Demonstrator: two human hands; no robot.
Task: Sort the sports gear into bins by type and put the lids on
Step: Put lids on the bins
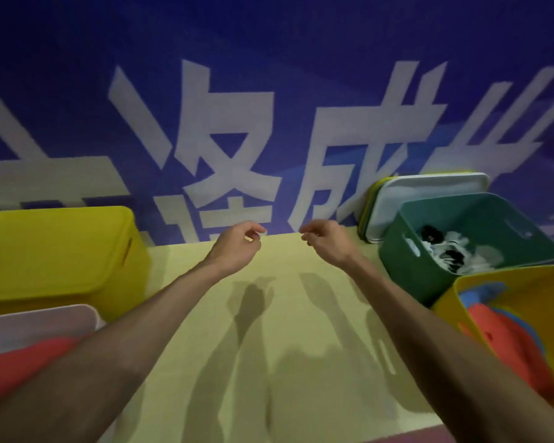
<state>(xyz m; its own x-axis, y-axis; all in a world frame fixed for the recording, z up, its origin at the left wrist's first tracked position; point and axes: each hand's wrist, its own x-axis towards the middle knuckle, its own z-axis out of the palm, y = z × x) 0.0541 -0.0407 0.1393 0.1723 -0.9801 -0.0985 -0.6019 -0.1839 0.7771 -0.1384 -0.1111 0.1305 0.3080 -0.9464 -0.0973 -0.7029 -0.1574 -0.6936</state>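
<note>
My left hand (pixel 237 247) and my right hand (pixel 325 243) hover side by side over the far middle of the pale yellow table (pixel 301 330). Their fingers are loosely curled and hold nothing that I can make out. A yellow bin (pixel 55 251) with its lid on stands at the left. In front of it a white bin (pixel 39 321) holds something red (pixel 20 372). At the right an open green bin (pixel 406 260) holds black and white items (pixel 451 251). An open yellow bin (pixel 518 279) at the near right holds red and blue gear (pixel 509 340).
A white lid (pixel 429 193) and yellow-edged lids (pixel 370 203) lean against the wall behind the green bin. A blue banner (pixel 269 59) with large white characters covers the wall at the table's far edge. My arms cast shadows on the table's middle.
</note>
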